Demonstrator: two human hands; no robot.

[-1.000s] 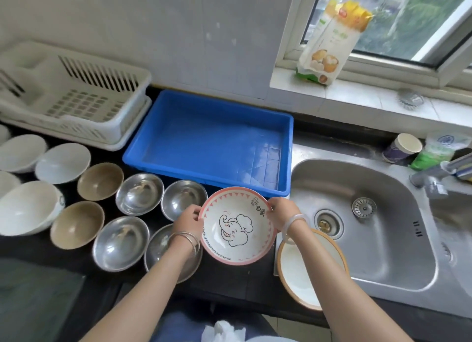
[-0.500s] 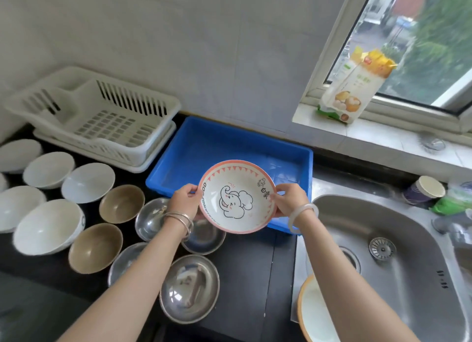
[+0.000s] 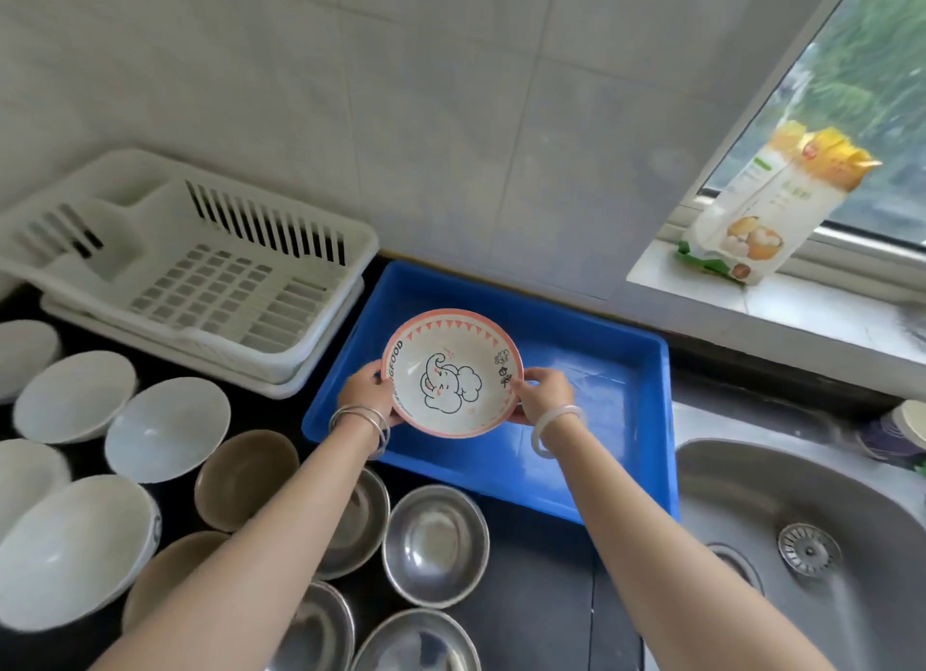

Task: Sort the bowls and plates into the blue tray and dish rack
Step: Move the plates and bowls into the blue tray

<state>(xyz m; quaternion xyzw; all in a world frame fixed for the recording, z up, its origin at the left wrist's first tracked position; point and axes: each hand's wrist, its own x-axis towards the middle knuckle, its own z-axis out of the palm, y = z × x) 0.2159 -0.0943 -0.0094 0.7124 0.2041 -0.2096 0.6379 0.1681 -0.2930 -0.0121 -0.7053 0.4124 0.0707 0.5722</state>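
Item: elephant-print bowl [image 3: 452, 373], pink rim, held tilted toward the camera. Left hand [image 3: 362, 394] pinches its left rim, right hand [image 3: 542, 394] its right rim, fingers of both closed on the edge.

Change from half a second ago: the bowl then hung over the near wall of the blue tray [image 3: 591, 475]; it has since travelled forward and now sits above the tray's left interior, off the floor as far as can be told. One second ago it was back over the countertop by the sink [image 3: 822, 565].

Clearances: tray floor bare, with the right half open (wet sheen visible). White dish rack [image 3: 200, 269] stands just left of the tray, its slots unfilled. Steel bowls [image 3: 435, 545] crowd the counter under the forearms; white bowls [image 3: 168, 427] and tan bowls [image 3: 245, 477] lie further left.
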